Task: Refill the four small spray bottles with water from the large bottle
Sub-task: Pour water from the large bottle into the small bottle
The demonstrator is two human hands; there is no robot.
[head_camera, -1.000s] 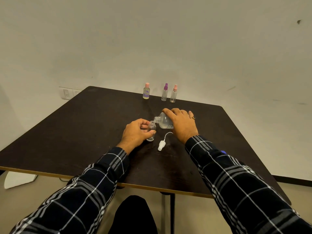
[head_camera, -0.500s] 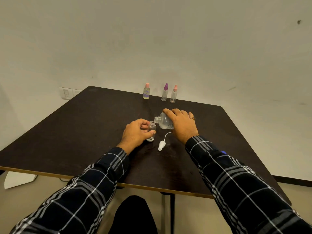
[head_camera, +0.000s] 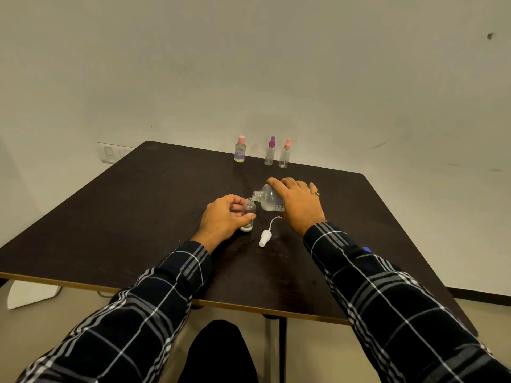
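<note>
Left hand [head_camera: 224, 217] fingers curled around uncapped small spray bottle [head_camera: 248, 214], upright on dark table [head_camera: 132, 217]. Right hand [head_camera: 300, 203] grips large bottle [head_camera: 266, 200], tilted, its mouth over the small bottle's neck. Spray cap [head_camera: 265, 239] lies just beside

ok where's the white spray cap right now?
Head view, centre: the white spray cap lies on the table, just near-right of the small open bottle the left hand holds, its tube curving toward the right hand.
</note>
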